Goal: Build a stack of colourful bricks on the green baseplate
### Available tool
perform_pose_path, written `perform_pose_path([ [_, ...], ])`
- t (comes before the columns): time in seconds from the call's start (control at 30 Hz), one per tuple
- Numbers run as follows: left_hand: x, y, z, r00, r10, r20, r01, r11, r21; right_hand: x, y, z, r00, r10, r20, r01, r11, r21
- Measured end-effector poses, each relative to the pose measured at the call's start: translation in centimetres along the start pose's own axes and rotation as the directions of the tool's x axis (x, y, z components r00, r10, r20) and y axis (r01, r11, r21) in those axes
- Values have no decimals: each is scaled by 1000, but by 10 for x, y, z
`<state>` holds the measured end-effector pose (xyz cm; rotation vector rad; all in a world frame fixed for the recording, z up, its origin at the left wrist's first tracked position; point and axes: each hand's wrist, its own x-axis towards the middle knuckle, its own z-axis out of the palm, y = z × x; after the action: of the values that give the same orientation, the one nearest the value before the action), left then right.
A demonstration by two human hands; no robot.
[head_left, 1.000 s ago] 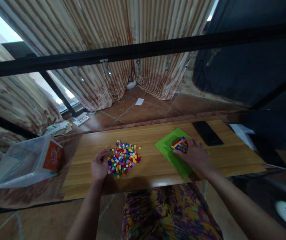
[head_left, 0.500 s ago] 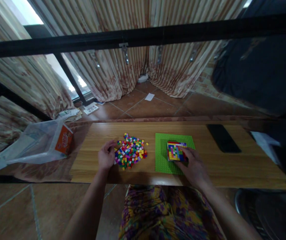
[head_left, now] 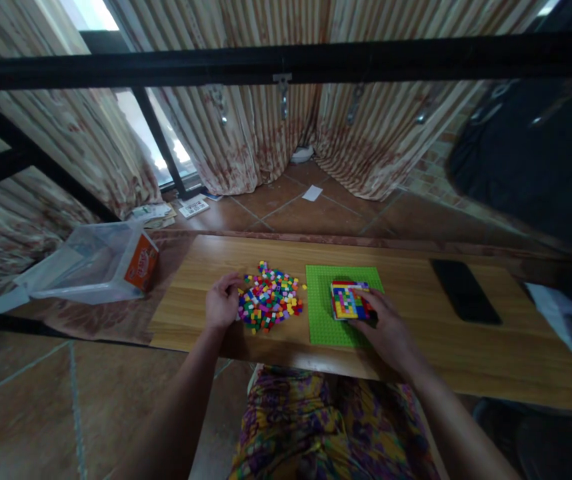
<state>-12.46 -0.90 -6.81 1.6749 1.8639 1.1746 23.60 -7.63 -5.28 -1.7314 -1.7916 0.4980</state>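
A green baseplate lies on the wooden table. On its right part sits a square block of many-coloured small bricks. My right hand rests beside that block, its fingers curled against the block's near right edge. Left of the plate lies a heap of loose coloured bricks. My left hand sits at the heap's left edge with its fingers bent in a pinch; what they hold is too small to make out.
A black phone lies on the table to the right. A clear plastic tub with an orange box stands left of the table. A black metal bar crosses overhead. Curtains hang behind, over a tiled floor.
The view has swung, so the table now sits more squarely. The baseplate lies straight instead of turned at an angle. Both hands stay at the heap and the block.
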Motion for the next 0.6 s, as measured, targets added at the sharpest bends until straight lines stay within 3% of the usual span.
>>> perform_pose_path([
  [0.13,0,-1,1,1000,-2,-5,2,1000,-3,-1,-6,-2,997,-49,-59,43,994,-103],
  [0.23,0,-2,1,1000,-3,-3,3,1000,4,5,-32,-1,979,-153,-134,130,977,-170],
  [0.37,0,-2,0,1000,-19,-6,19,1000,5,29,-81,20,972,-232,38,235,943,-237],
  [0.47,1,-4,0,1000,4,0,-4,1000,11,52,-106,44,975,-130,178,190,903,-385],
  [0.6,3,-9,0,1000,29,-1,-29,999,18,74,-114,64,963,-22,269,161,848,-505],
])
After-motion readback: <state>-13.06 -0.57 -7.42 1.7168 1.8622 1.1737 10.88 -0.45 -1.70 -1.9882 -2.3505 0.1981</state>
